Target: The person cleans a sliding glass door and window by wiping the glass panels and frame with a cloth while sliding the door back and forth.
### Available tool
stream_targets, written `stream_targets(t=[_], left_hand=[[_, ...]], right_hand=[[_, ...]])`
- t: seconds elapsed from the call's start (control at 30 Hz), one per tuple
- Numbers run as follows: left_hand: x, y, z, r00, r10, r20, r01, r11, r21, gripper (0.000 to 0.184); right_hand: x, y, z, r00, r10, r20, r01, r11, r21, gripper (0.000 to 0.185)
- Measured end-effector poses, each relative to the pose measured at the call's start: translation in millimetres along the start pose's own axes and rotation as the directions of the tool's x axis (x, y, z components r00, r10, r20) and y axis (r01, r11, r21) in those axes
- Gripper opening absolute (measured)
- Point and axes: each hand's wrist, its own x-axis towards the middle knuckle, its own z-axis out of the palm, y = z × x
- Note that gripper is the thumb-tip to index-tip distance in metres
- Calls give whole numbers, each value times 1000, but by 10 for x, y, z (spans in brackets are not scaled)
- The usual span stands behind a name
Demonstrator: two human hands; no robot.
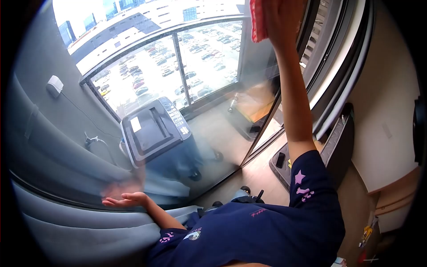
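Note:
My right hand is raised high at the top of the view, its arm stretched up along the sliding door's edge. It holds a red-and-white cloth, flat against or very close to the glass; part of the hand is cut off by the frame's top. Low on the left, my left hand is open, palm up with fingers stretched out, holding nothing. It hovers near the glass pane, which shows its faint reflection, and just above the pale grey-blue curtain.
Behind the glass stands a top-loading washing machine, near a balcony railing. A white box with a cord hangs on the wall. To the right, a dark grey case stands on the floor, with a black phone-like object beside it.

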Motion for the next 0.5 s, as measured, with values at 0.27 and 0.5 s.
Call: stream_targets(t=[0.27,0.5], left_hand=[[-20,-17,-16,1000,-12,9,12,1000,0,46],[-22,16,-15,999,-40,3,40,999,-31,46]], right_hand=[[-3190,-398,-701,916,195,350,-237,968,82,83],[-1723,310,-376,963,237,125,-244,969,41,54]])
